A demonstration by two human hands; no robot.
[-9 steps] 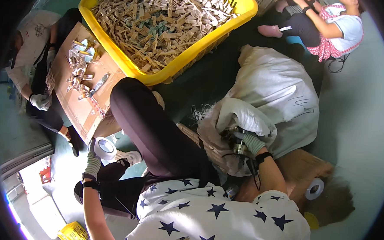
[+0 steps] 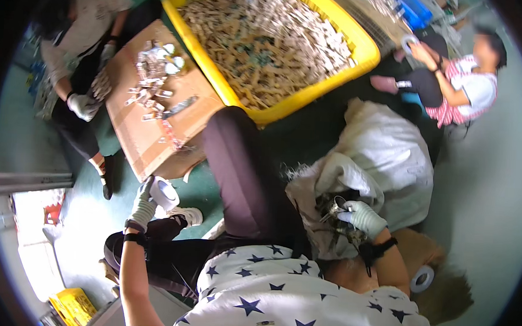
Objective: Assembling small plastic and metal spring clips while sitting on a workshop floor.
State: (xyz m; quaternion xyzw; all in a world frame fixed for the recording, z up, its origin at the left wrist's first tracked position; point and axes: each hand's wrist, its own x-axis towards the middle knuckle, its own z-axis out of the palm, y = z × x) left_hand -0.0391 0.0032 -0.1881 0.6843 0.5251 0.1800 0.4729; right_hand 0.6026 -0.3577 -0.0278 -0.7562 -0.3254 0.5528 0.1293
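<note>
I find the left hand (image 2: 143,208) curled round a white tape roll (image 2: 165,194), near a cardboard box (image 2: 137,136); beyond, a yellow crate (image 2: 311,91) of tan pieces (image 2: 262,36); the right hand (image 2: 361,218), fingers partly bent, touches a metal piece (image 2: 333,208) at the mouth of a white sack (image 2: 394,164); whether it grips, I cannot tell.

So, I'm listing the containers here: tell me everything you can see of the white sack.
The sack is white, creased and bulging, and looks woven and pliable. It slumps on the green floor, right of the person's bent leg, its open mouth toward the person. The rim is folded back, with loose pale threads at its left. Metal-looking pieces show in the mouth, where the right hand is; whether that hand touches the sack is unclear.
</note>
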